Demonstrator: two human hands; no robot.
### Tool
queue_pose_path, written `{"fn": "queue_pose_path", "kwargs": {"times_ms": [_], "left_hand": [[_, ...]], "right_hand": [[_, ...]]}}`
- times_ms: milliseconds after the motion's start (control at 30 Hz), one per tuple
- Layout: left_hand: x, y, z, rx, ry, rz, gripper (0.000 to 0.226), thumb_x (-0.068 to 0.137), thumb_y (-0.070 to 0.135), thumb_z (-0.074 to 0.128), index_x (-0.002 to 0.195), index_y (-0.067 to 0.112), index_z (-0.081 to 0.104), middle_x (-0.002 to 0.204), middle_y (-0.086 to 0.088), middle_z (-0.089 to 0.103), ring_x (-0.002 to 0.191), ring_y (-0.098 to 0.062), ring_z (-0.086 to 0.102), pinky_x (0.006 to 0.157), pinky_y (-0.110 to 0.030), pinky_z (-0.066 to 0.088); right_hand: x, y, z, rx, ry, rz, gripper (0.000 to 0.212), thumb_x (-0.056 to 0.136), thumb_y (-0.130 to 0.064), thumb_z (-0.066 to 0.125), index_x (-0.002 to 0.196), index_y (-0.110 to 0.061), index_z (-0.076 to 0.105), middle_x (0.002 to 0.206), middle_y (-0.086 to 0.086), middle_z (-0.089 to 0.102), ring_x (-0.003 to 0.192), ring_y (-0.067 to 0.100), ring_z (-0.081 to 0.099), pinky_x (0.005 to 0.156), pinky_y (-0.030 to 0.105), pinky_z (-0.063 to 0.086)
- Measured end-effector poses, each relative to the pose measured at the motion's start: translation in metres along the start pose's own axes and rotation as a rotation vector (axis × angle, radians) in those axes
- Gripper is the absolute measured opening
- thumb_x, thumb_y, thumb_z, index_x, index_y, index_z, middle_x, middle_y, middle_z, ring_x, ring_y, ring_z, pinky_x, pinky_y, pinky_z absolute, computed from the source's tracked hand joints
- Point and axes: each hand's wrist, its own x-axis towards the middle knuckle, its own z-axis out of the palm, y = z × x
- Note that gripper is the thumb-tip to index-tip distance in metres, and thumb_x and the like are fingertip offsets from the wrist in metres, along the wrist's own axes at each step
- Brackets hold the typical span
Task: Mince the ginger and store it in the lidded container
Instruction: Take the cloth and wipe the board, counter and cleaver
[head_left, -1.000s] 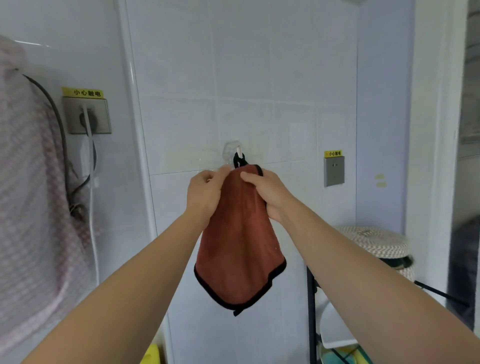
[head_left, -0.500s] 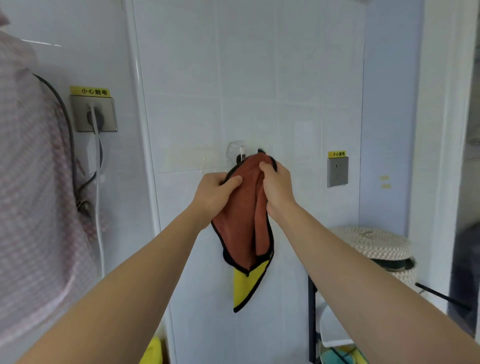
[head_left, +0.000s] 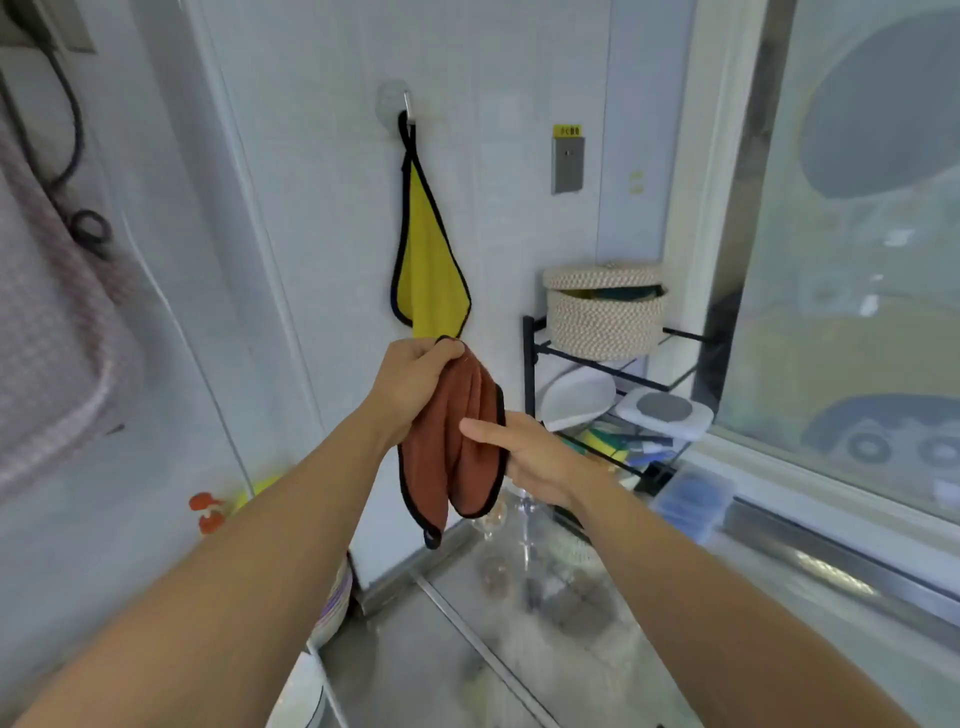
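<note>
Where the ginger lies cannot be told; a lidded box (head_left: 693, 496) sits on the counter beside the rack (head_left: 529, 364). The left hand (head_left: 410, 384) clenches the brown cloth (head_left: 447, 447) at its top; the right hand (head_left: 540, 457) pinches its middle, thumb in front. A yellow cloth (head_left: 428, 270) hangs from a hook (head_left: 402, 104).

Open wall (head_left: 498, 244) shows at centre frame between a hanging yellow cloth (head_left: 428, 270) and a black rack (head_left: 529, 364) at right.
</note>
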Motion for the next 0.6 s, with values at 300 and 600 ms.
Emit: {"fn": "queue_pose_path", "kwargs": {"times_ms": [300, 600], "left_hand": [[-0.146, -0.104, 0.085, 0.110, -0.393, -0.286, 0.033, 0.092, 0.035, 0.060, 0.088, 0.005, 0.071, 0.082, -0.005, 0.073, 0.077, -0.018, 0.066, 0.066, -0.024, 0.053], [-0.312, -0.178, 0.196, 0.142, -0.814, -0.881, 0.078, 0.083, 0.078, 0.033, 0.104, 0.010, 0.064, 0.115, -0.011, 0.065, 0.108, -0.028, 0.057, 0.100, -0.045, 0.039]], "right_hand": [[-0.191, 0.114, 0.007, 0.247, 0.452, 0.269, 0.033, 0.089, -0.021, 0.059, 0.119, -0.009, 0.063, 0.115, 0.011, 0.068, 0.109, 0.029, 0.063, 0.100, 0.041, 0.047], [-0.385, 0.166, -0.010, 0.564, 1.018, 0.138, 0.030, 0.090, -0.013, 0.057, 0.114, 0.004, 0.061, 0.110, 0.020, 0.067, 0.091, 0.030, 0.065, 0.082, 0.037, 0.055]]}}
